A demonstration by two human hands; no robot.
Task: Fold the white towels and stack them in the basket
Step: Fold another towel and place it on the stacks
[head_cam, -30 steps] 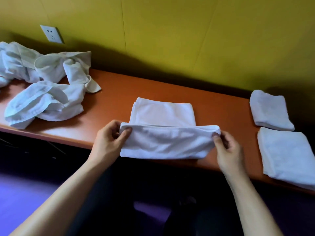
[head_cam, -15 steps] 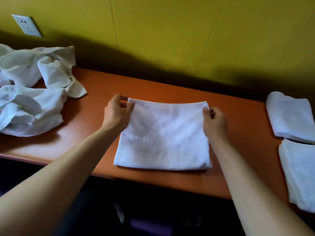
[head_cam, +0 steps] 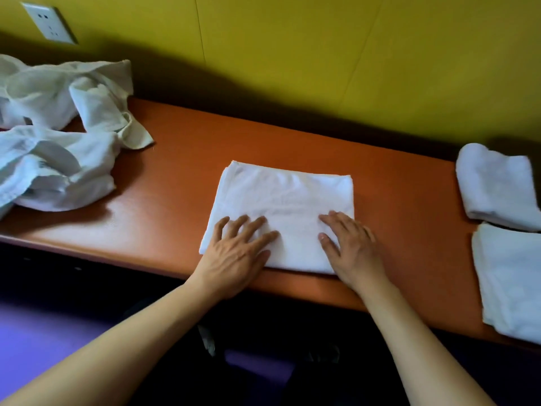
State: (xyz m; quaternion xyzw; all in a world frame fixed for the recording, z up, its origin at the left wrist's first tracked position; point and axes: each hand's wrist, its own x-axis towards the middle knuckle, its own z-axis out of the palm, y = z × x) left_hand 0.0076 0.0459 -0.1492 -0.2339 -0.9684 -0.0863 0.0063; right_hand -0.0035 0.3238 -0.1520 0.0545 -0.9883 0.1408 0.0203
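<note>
Head view, left to right. Unfolded towels [head_cam: 55, 136] lie heaped at the left end of the orange table [head_cam: 181, 183], well apart from my work. At centre the folded towel [head_cam: 288, 197] lies flat near the table's front edge. My left hand [head_cam: 234, 253] rests on its near left corner, fingers straight and spread, palm down, gripping nothing. My right hand [head_cam: 349, 247] lies likewise on the near right corner, fingers extended and flat, pressing the cloth and holding none of it. At the right end lie two finished towels: the far folded towel [head_cam: 494, 186] and, just beside it toward me, the near folded towel [head_cam: 512, 276], which runs out of view at the right. No basket appears in this view; I cannot say where it stands.

Risks, as I judge them. The centre towel's near edge sits close to the table's front lip, and both heels of my hands overhang it; a stroke drawn toward me could drag the cloth off the edge and undo the fold. Uneven pressure between the two hands could skew the layers, so the far corners, which look slightly out of line, would splay further. Lifting with flat hands alone would let the layers slide apart; a pinch at both sides is needed first. The stacking step is not yet begun.
</note>
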